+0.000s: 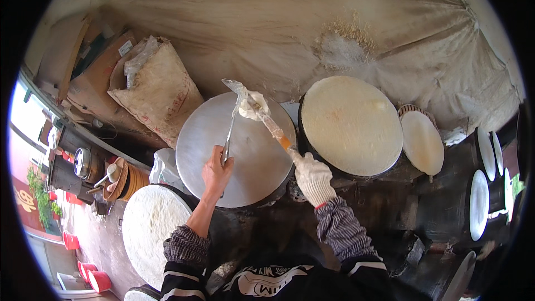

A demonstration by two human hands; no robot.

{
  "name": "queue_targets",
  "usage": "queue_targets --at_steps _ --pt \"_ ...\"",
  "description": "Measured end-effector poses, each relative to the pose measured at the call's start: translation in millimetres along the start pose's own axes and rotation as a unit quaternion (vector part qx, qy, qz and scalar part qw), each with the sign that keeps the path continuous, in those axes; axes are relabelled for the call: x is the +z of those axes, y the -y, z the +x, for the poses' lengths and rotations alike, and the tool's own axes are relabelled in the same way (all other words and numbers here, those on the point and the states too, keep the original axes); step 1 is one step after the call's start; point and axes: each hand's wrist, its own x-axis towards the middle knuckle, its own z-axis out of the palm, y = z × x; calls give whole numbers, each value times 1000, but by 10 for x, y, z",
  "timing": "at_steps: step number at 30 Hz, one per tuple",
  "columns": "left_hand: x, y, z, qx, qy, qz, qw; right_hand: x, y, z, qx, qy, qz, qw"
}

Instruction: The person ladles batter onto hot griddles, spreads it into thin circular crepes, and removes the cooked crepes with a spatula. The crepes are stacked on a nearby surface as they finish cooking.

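Bare, my left hand [218, 171] grips the handle of a long metal utensil [229, 133] smeared with pale batter. My right hand [313, 175], in a knitted white glove, holds a stick-like tool [271, 126] with an orange section and a batter-coated end. A lump of white dough or batter [254, 105] clings to that end, close to the metal utensil's tip. Both tools are over a round grey griddle plate [246, 167], which lies before me. To its right, a second round griddle carries a thin pale yellow sheet of batter [351, 125].
A round white surface [154, 230] is at lower left, and a smaller pale disc [422, 142] at right. Behind the griddles stand a stained sack [159, 88] and a draped cloth [259, 29]. A wicker basket [121, 179] and red buckets [99, 281] are at left.
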Motion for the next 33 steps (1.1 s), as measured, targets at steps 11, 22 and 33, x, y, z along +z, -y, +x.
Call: queue_targets --at_steps 11,22,33 --pt "41 32 462 25 16 33 999 -23 229 -152 160 98 288 939" --pt "-165 356 491 21 -10 86 996 -99 421 191 130 190 288 930" --pt "-319 619 402 11 -29 130 991 11 413 268 80 152 318 932"
